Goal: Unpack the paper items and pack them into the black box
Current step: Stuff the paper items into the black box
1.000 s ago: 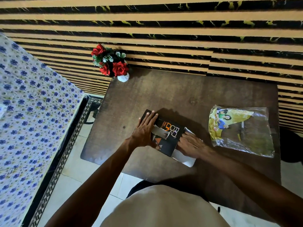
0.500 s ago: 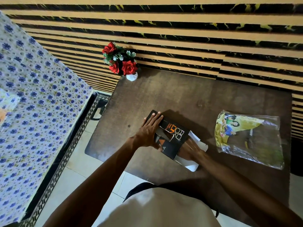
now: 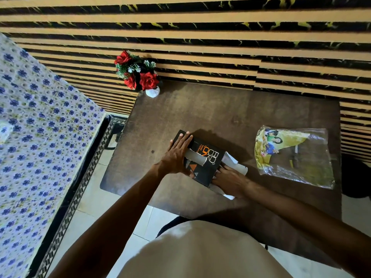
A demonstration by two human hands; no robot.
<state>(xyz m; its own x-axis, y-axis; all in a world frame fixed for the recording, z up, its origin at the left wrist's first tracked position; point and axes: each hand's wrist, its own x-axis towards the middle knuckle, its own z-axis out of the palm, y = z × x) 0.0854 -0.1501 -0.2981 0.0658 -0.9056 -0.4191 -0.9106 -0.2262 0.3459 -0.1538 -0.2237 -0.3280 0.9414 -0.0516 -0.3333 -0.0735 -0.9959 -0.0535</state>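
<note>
I see the black box [image 3: 202, 160] lying near the front of the counter [image 3: 230, 109]. My left hand [image 3: 177, 155] lies flat on its lid, fingers spread, clasping nothing. My right hand [image 3: 228, 180] presses flat on the white paper [image 3: 237, 167] poking from the box's right side; a plastic bag [image 3: 293, 155] lies well apart to the right

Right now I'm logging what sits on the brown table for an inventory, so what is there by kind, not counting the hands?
Black box: 1
White paper at the box's open end: 1 bunch, sheets not countable
Clear plastic bag with printed yellow paper items: 1
Vase of red roses: 1
Total: 4
</note>
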